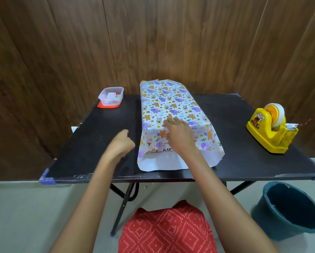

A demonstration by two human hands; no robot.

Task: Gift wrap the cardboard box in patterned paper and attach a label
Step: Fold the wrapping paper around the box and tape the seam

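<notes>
Head view: mid-frame on the black table (244,143), the box (164,149) lies under loose patterned paper (171,103), with only its near end showing. The right hand (178,136) presses flat on the paper, fingers spread. The left hand (121,143) hovers just left with fingers curled; whether it pinches anything cannot be told. The paper looks thin and easily creased, so it is probably best pinned against the box's stiff edges.

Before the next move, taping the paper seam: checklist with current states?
1. Patterned paper lies over the cardboard box: ok.
2. Right hand presses the paper on the top: ok.
3. Left hand free, holds nothing: ok.
4. Tape dispenser on the table, roll loaded: ok.
5. Seam overlap under the right hand: cannot tell.
6. Near end folded shut: not ok; the paper hangs open and the box shows beneath.
</notes>
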